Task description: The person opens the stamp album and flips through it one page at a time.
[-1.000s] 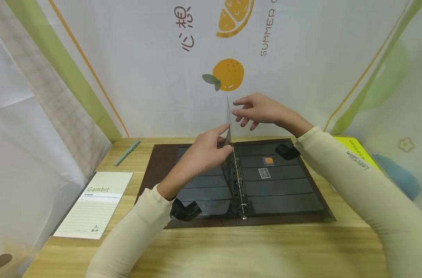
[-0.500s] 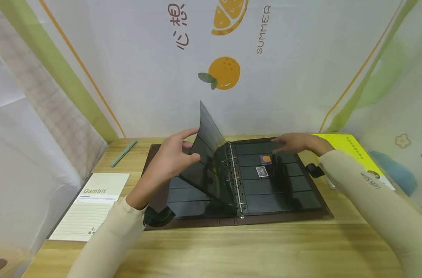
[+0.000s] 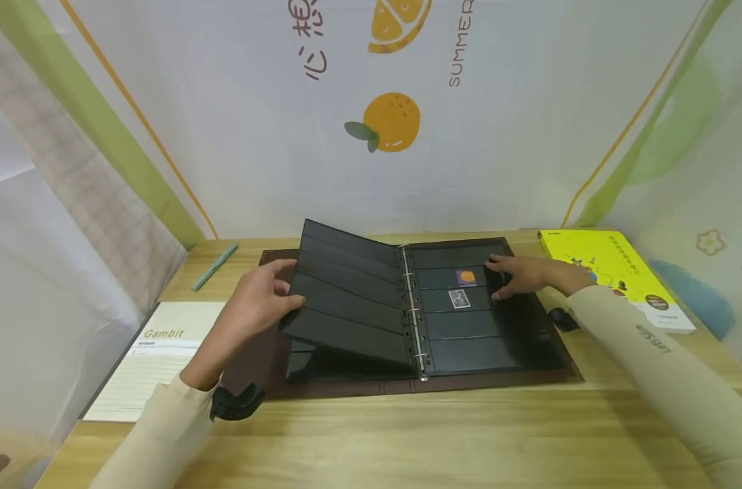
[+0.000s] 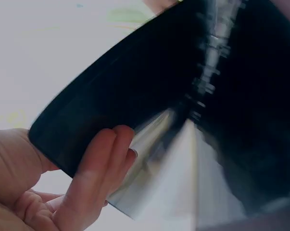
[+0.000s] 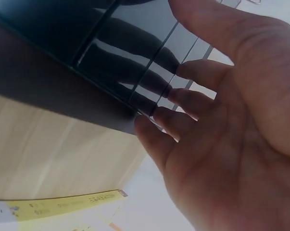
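While the left hand [image 3: 254,302] holds the outer edge of a black pocket page [image 3: 346,299] with thumb on top and fingers [image 4: 99,163] curled beneath it, the page hangs tilted, raised off the left half of the binder [image 3: 407,380] and hinged on the metal rings [image 3: 412,312] at the spine. From the left wrist view the same page [image 4: 135,91] shows as a dark sheet with the fingertips pressed to its underside, though that picture is smeared by blur. The right hand [image 3: 523,275] grasps nothing: its fingers [image 5: 193,103] are straight and spread, the tips resting flat on the right-hand page [image 3: 474,319], where their reflections show in the glossy strips. Just left of those fingertips sit two stamps in the pockets, one with an orange disc [image 3: 466,277] and, below it, a small grey one [image 3: 459,299].

The binder lies open in the middle of a light wooden table [image 3: 407,441], its brown cover flat against the wood. A yellow book [image 3: 615,275] lies to the right of it (near the right forearm, not touching the binder). On the left a lined notepad [image 3: 157,360] marked "Gambit" rests beside the left wrist, and a pale green pen [image 3: 214,267] lies farther back by the curtain [image 3: 377,115], which is white, printed with oranges
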A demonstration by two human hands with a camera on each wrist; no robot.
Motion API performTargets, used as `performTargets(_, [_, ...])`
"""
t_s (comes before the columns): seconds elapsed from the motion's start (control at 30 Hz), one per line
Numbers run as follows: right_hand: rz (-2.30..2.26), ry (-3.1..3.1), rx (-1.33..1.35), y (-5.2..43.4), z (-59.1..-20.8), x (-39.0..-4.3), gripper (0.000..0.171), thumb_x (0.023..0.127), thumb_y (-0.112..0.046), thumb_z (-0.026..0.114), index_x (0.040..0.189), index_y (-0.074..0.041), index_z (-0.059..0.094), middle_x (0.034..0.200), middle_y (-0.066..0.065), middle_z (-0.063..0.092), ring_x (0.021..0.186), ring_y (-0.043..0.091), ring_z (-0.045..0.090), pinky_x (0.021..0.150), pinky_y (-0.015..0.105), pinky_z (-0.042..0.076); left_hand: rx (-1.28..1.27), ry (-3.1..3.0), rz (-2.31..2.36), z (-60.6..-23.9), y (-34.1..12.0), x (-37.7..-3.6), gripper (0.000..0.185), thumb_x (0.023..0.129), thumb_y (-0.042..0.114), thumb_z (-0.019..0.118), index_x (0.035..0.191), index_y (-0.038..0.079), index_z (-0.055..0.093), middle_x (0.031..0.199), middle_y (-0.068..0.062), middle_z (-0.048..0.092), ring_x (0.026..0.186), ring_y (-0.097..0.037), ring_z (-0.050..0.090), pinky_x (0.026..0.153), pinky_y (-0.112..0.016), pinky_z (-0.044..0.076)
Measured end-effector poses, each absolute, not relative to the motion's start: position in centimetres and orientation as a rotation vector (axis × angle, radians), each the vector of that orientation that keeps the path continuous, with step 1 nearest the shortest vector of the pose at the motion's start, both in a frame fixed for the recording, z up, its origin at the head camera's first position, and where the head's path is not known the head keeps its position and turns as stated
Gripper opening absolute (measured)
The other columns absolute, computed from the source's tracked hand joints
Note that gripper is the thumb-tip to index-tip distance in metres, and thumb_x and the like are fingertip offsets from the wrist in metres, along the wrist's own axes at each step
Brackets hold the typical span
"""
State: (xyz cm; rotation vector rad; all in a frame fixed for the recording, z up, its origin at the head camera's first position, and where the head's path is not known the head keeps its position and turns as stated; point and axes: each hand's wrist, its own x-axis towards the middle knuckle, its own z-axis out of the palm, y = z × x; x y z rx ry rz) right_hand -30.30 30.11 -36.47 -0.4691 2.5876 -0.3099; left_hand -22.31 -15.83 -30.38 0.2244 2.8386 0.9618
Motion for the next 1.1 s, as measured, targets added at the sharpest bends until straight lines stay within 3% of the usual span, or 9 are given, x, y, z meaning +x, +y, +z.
performTargets(0.1, [-0.301, 2.571, -0.455, 30.1, -36.5, -30.2, 0.09, 0.09, -0.036, 0.076, 0.155, 0.006, 0.029, 0.163, 0.034, 0.014, 0.147, 0.059, 0.018, 0.116, 0.068, 0.025, 0.213, 2.82, 0.911, -32.0, -16.9, -22.5, 0.071, 0.092, 0.014, 0.072, 0.153, 0.001, 0.04, 0.119, -0.029, 0.069, 0.103, -0.037, 0.071, 0.082, -0.047, 0.057])
performTargets(0.2, [-0.282, 2.576, -0.454, 30.1, -36.4, -30.3, 0.092, 0.089, -0.035, 0.077, 0.156, 0.004, 0.029, 0.163, 0.032, 0.015, 0.147, 0.058, 0.018, 0.116, 0.069, 0.026, 0.216, 2.805, 0.892, -33.6, -17.7, -22.7, 0.071, 0.091, 0.012, 0.073, 0.152, -0.003, 0.04, 0.112, -0.028, 0.071, 0.088, -0.031, 0.072, 0.074, -0.042, 0.056])
performTargets(0.33, [-0.299, 2.578, -0.446, 30.2, -36.5, -30.4, 0.092, 0.089, -0.034, 0.078, 0.156, 0.004, 0.028, 0.164, 0.032, 0.014, 0.147, 0.059, 0.018, 0.116, 0.069, 0.025, 0.225, 2.781, 0.893, -35.4, -18.1, -22.8, 0.071, 0.089, 0.009, 0.074, 0.15, -0.008, 0.041, 0.077, -0.014, 0.072, 0.057, -0.015, 0.059, 0.057, -0.031, 0.047])
performTargets(0.47, [-0.326, 2.563, -0.442, 30.2, -36.9, -30.2, 0.093, 0.089, -0.035, 0.077, 0.157, 0.005, 0.027, 0.164, 0.033, 0.012, 0.147, 0.059, 0.016, 0.116, 0.069, 0.024, 0.244, 2.779, 0.886, -36.5, -18.2, -22.7, 0.071, 0.088, 0.009, 0.076, 0.148, -0.01, 0.043, 0.053, -0.002, 0.058, 0.045, -0.013, 0.052, 0.05, -0.029, 0.041])
performTargets(0.73, [-0.368, 2.57, -0.464, 30.5, -37.3, -29.4, 0.093, 0.088, -0.032, 0.078, 0.156, 0.006, 0.027, 0.163, 0.034, 0.013, 0.147, 0.06, 0.017, 0.115, 0.069, 0.026, 0.222, 2.786, 0.818, -37.2, -18.1, -22.6, 0.072, 0.086, 0.012, 0.079, 0.147, -0.01, 0.045, 0.055, -0.004, 0.063, 0.043, -0.017, 0.059, 0.049, -0.028, 0.045])
performTargets(1.1, [-0.466, 2.55, -0.536, 31.2, -37.6, -29.5, 0.089, 0.091, -0.027, 0.076, 0.156, 0.007, 0.025, 0.163, 0.035, 0.01, 0.148, 0.059, 0.013, 0.117, 0.069, 0.022, 0.199, 2.804, 0.653, -37.8, -17.8, -21.9, 0.074, 0.084, 0.02, 0.083, 0.143, -0.011, 0.049, 0.053, -0.003, 0.063, 0.043, -0.012, 0.062, 0.053, -0.027, 0.054])
